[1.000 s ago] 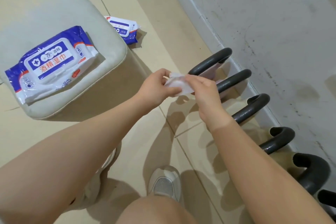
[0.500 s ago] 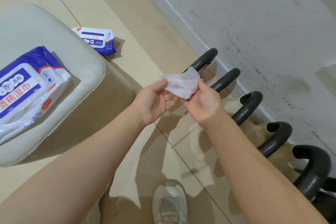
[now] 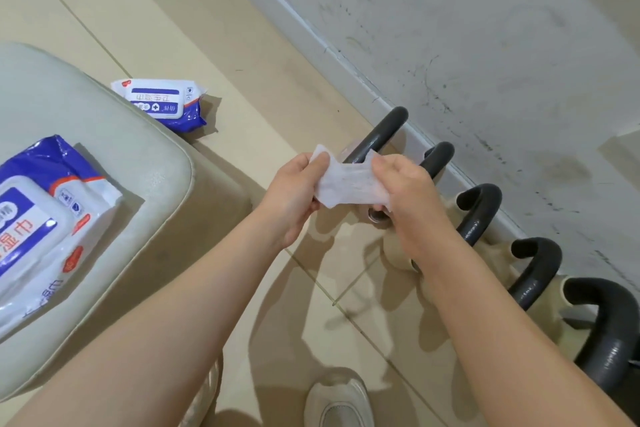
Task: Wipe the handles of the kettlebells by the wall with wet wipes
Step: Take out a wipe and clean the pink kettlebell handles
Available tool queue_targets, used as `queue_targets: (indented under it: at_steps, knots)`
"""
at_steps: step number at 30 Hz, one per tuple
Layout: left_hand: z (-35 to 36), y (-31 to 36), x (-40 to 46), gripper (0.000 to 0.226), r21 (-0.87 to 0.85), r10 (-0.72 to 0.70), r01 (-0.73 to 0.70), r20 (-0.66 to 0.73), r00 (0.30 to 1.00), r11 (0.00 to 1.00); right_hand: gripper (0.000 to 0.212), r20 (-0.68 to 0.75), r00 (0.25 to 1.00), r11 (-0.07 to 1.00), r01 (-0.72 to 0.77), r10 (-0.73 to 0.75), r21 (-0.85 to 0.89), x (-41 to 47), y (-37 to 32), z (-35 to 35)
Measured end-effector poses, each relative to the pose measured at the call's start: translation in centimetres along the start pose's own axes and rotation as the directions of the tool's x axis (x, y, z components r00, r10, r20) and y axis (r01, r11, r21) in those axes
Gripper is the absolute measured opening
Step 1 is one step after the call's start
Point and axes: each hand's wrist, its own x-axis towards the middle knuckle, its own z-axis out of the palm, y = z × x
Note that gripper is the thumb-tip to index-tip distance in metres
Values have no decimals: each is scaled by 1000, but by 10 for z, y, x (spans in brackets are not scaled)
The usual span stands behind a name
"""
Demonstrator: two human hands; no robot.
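Hands: left hand (image 3: pixel 294 196) and right hand (image 3: pixel 403 198) are pinching the wipe (image 3: pixel 346 184), stretching it open.
Handles (image 3: pixel 479 213): none being wiped yet; all seemingly left.

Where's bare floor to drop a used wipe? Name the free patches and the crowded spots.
Free: the tiles between the cushioned stool and the kettlebell handles, ahead of the shoe; also the floor beyond the small wipe pack up to the baseboard. Crowded: the strip along the wall, and the stool top by the large wipe pack.
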Motion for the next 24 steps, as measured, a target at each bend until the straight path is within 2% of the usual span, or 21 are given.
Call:
queue_targets:
  at_steps: [3,5,7,8,10,12,16,18,20,21,22,24]
  knots:
    - [-1,0,6,20,172,71,-59,-61,996,983,19,-277,961,999,22,-9,43,5,-8,-16]
    - [5,4,12,16,312,177,-141,-91,980,940,21,-466,878,994,98,-106,-41,11,-11,-27]
    - [13,12,19,19,483,303,-228,-82,949,845,22,-574,794,980,160,-199,-118,15,-15,-31]
    - [17,16,25,21,558,341,-259,-45,939,788,24,-594,767,970,181,-244,-165,18,-15,-30]
    - [27,24,35,27,661,318,-276,60,946,697,28,-597,732,941,193,-327,-279,25,-17,-22]
    - [35,28,43,31,685,231,-250,122,965,684,28,-621,702,929,173,-348,-326,31,-21,-16]
    - [39,28,49,33,742,204,-257,165,965,619,19,-693,625,932,280,-359,-230,40,-34,-25]
    - [38,29,49,34,740,206,-259,165,965,621,16,-711,584,914,333,-391,-230,43,-39,-28]
    - [38,28,48,34,720,199,-259,168,965,644,14,-687,590,901,347,-426,-261,44,-42,-25]
    - [37,28,47,34,710,202,-261,169,965,654,14,-650,615,893,347,-446,-285,45,-41,-21]
    - [37,27,46,34,701,209,-268,172,963,661,15,-584,663,883,329,-469,-335,46,-39,-17]
    - [35,25,45,34,697,229,-288,180,957,657,20,-368,810,852,279,-457,-443,46,-29,-6]
